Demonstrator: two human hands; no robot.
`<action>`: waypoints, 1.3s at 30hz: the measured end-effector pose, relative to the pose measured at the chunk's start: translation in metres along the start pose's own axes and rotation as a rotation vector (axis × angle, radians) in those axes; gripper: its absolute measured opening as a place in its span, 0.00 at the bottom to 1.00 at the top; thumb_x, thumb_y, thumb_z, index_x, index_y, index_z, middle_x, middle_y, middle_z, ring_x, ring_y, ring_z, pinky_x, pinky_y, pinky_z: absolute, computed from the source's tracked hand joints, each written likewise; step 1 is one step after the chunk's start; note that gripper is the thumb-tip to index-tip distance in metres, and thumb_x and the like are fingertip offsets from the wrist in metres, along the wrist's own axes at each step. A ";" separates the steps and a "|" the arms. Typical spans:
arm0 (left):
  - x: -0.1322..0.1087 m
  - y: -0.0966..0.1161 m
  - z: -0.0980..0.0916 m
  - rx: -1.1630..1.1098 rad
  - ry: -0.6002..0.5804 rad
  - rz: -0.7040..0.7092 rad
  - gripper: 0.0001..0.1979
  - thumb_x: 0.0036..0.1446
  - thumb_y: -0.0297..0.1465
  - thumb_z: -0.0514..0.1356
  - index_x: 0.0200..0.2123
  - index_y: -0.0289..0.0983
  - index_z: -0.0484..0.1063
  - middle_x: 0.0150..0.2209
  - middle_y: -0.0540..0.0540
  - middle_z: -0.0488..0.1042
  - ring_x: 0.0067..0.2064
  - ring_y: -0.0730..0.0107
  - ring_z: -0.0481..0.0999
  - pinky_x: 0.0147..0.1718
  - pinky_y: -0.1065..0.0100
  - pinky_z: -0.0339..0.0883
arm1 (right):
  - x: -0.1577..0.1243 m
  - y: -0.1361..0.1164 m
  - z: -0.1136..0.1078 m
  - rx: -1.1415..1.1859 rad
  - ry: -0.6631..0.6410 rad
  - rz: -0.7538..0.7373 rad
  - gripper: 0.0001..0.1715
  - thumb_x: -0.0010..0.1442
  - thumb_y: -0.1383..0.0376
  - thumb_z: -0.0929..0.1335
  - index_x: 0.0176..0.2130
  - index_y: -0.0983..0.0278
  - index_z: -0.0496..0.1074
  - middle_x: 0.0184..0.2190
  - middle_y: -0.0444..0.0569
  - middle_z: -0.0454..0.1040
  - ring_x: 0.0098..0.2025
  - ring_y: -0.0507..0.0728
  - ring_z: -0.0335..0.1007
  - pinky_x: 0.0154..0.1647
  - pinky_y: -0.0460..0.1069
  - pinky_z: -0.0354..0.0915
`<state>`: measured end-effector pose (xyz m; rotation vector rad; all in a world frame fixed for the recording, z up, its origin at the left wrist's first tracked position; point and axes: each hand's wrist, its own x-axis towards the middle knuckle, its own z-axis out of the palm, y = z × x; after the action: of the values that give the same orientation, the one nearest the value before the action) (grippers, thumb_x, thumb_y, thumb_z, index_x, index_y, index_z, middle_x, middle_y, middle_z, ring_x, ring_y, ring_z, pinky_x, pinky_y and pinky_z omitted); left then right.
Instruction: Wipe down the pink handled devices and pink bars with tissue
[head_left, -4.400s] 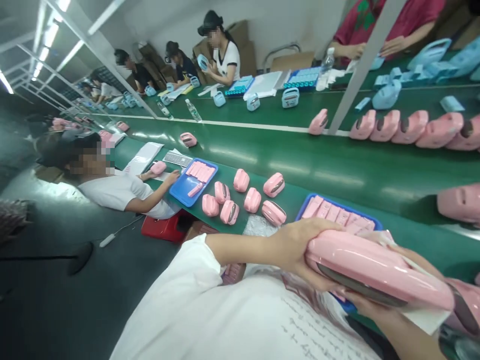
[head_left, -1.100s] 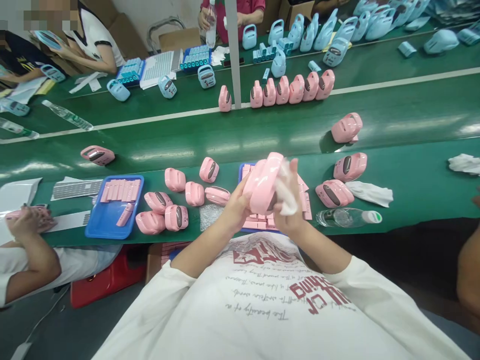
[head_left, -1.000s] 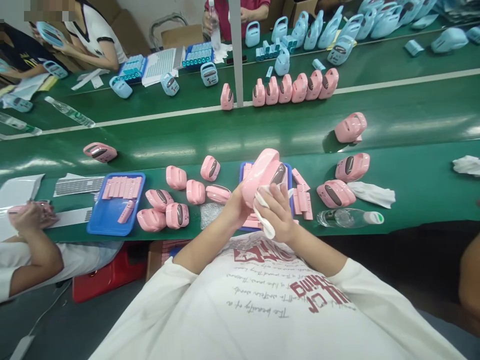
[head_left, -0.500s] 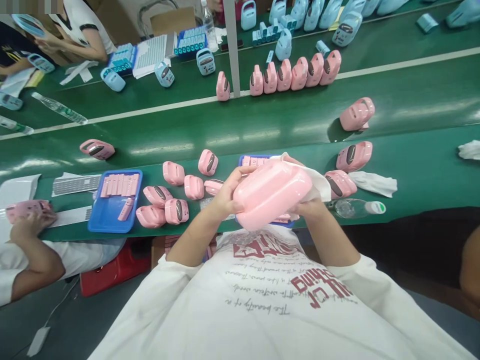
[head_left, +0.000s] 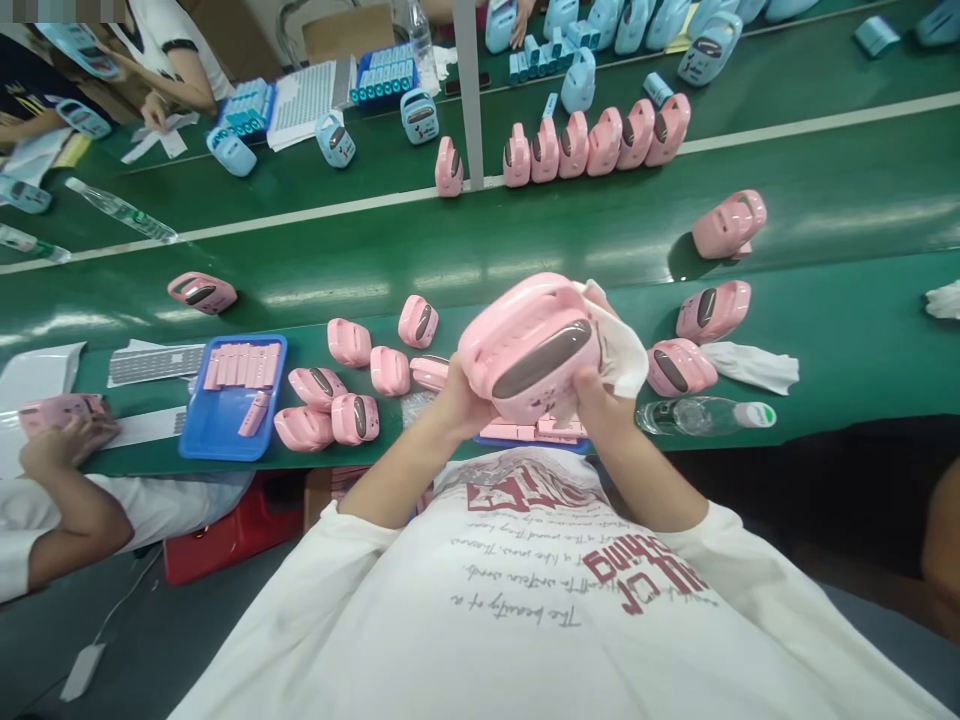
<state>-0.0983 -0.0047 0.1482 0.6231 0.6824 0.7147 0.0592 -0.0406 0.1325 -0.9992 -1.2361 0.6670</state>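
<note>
I hold a pink handled plastic device (head_left: 529, 345) with a dark oval window up in front of my chest, window side facing me. My left hand (head_left: 459, 398) grips its lower left end from beneath. My right hand (head_left: 596, 400) grips the right side, pressing a white cloth (head_left: 619, 340) against the casing. Just beneath the device lies a blue tray (head_left: 525, 437) of flat pink parts, mostly hidden.
Several pink devices (head_left: 352, 385) lie left of me beside another blue tray (head_left: 229, 400); more (head_left: 701, 335) lie right, with a white cloth (head_left: 750, 365) and a water bottle (head_left: 705, 415). A green conveyor belt (head_left: 480, 250) runs across. A co-worker's hand (head_left: 52, 445) is at the left; others sit opposite.
I have turned the pink device in my hands, so its dark window faces me where its plain back showed half a second ago. The cloth stays on its right side.
</note>
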 end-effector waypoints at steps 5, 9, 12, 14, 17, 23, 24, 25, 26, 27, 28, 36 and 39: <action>0.004 -0.014 0.003 -0.244 -0.028 -0.123 0.38 0.50 0.60 0.51 0.52 0.37 0.69 0.51 0.40 0.74 0.56 0.46 0.69 0.49 0.51 0.67 | -0.017 0.018 0.010 -0.443 0.072 -0.407 0.22 0.65 0.52 0.58 0.55 0.51 0.67 0.59 0.45 0.64 0.67 0.60 0.50 0.67 0.62 0.50; 0.005 -0.011 0.003 -0.294 0.041 -0.185 0.36 0.52 0.57 0.49 0.54 0.36 0.67 0.51 0.39 0.74 0.54 0.48 0.71 0.46 0.55 0.70 | -0.028 0.032 0.013 -0.498 0.058 -0.422 0.24 0.62 0.47 0.60 0.51 0.54 0.69 0.58 0.48 0.64 0.68 0.62 0.48 0.67 0.64 0.47; 0.006 -0.009 0.002 -0.263 0.065 -0.249 0.35 0.56 0.54 0.45 0.57 0.36 0.64 0.49 0.38 0.74 0.46 0.53 0.75 0.37 0.59 0.73 | -0.024 0.035 0.019 -0.219 0.224 -0.032 0.34 0.60 0.45 0.62 0.58 0.60 0.63 0.62 0.54 0.59 0.68 0.63 0.48 0.67 0.63 0.49; 0.006 -0.007 0.001 -0.243 0.045 -0.276 0.34 0.59 0.52 0.43 0.58 0.36 0.62 0.46 0.37 0.76 0.40 0.58 0.78 0.33 0.63 0.73 | -0.017 0.034 0.022 0.097 0.279 0.251 0.32 0.58 0.45 0.64 0.56 0.59 0.65 0.59 0.51 0.64 0.65 0.61 0.55 0.65 0.59 0.54; 0.006 -0.006 -0.001 -0.172 -0.028 -0.344 0.36 0.60 0.53 0.38 0.56 0.33 0.63 0.38 0.37 0.78 0.30 0.63 0.78 0.29 0.66 0.73 | -0.005 0.035 0.020 0.482 0.255 0.612 0.31 0.54 0.42 0.65 0.46 0.62 0.71 0.47 0.51 0.75 0.56 0.62 0.67 0.56 0.57 0.67; 0.017 -0.006 -0.019 0.282 0.116 -0.332 0.38 0.57 0.59 0.40 0.42 0.31 0.71 0.26 0.43 0.74 0.21 0.70 0.73 0.18 0.73 0.65 | 0.005 0.040 0.015 0.660 0.320 0.876 0.26 0.50 0.48 0.69 0.42 0.62 0.71 0.37 0.46 0.78 0.48 0.61 0.73 0.47 0.55 0.72; 0.020 -0.004 -0.023 0.326 0.188 -0.247 0.34 0.57 0.57 0.43 0.41 0.33 0.70 0.26 0.45 0.74 0.20 0.74 0.71 0.16 0.75 0.62 | 0.005 0.041 0.015 0.663 0.347 0.901 0.24 0.50 0.49 0.69 0.41 0.62 0.71 0.37 0.46 0.78 0.48 0.60 0.73 0.47 0.54 0.71; 0.022 -0.002 -0.026 0.340 0.247 -0.168 0.32 0.57 0.56 0.45 0.41 0.34 0.70 0.27 0.47 0.73 0.19 0.76 0.69 0.14 0.77 0.58 | 0.005 0.043 0.014 0.661 0.371 0.922 0.24 0.50 0.49 0.69 0.41 0.62 0.71 0.37 0.46 0.78 0.47 0.60 0.73 0.48 0.54 0.71; 0.023 0.000 -0.028 0.328 0.280 -0.111 0.30 0.57 0.56 0.46 0.41 0.36 0.70 0.27 0.48 0.72 0.18 0.78 0.67 0.13 0.78 0.54 | 0.005 0.044 0.014 0.651 0.387 0.932 0.23 0.50 0.50 0.68 0.41 0.62 0.71 0.37 0.46 0.78 0.47 0.60 0.73 0.48 0.54 0.71; 0.025 0.002 -0.030 0.300 0.288 -0.085 0.30 0.56 0.56 0.47 0.41 0.37 0.70 0.27 0.49 0.72 0.17 0.80 0.65 0.12 0.78 0.50 | 0.005 0.046 0.013 0.631 0.389 0.927 0.23 0.49 0.50 0.68 0.40 0.62 0.71 0.37 0.46 0.78 0.47 0.60 0.73 0.48 0.55 0.71; 0.026 0.004 -0.030 0.272 0.272 -0.086 0.29 0.56 0.56 0.48 0.42 0.37 0.69 0.25 0.51 0.70 0.16 0.80 0.64 0.11 0.78 0.48 | 0.005 0.047 0.012 0.595 0.378 0.903 0.23 0.49 0.50 0.68 0.40 0.63 0.71 0.38 0.47 0.78 0.47 0.61 0.73 0.49 0.56 0.70; 0.047 -0.019 -0.030 0.212 0.531 -0.065 0.15 0.52 0.41 0.60 0.25 0.36 0.63 0.14 0.56 0.61 0.14 0.80 0.62 0.13 0.77 0.54 | -0.018 0.057 0.022 -0.160 0.248 0.177 0.24 0.63 0.53 0.61 0.54 0.60 0.67 0.59 0.51 0.64 0.66 0.59 0.51 0.67 0.59 0.46; 0.057 -0.028 -0.038 0.204 0.601 -0.062 0.13 0.53 0.38 0.59 0.24 0.36 0.62 0.16 0.56 0.61 0.15 0.82 0.62 0.15 0.78 0.57 | -0.033 0.070 0.023 -0.355 0.028 0.022 0.24 0.61 0.49 0.60 0.46 0.61 0.72 0.55 0.54 0.68 0.63 0.63 0.56 0.66 0.62 0.48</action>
<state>-0.0831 0.0321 0.0857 0.5697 1.3367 0.7857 0.0359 -0.0326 0.0556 -1.3111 -1.3479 0.4551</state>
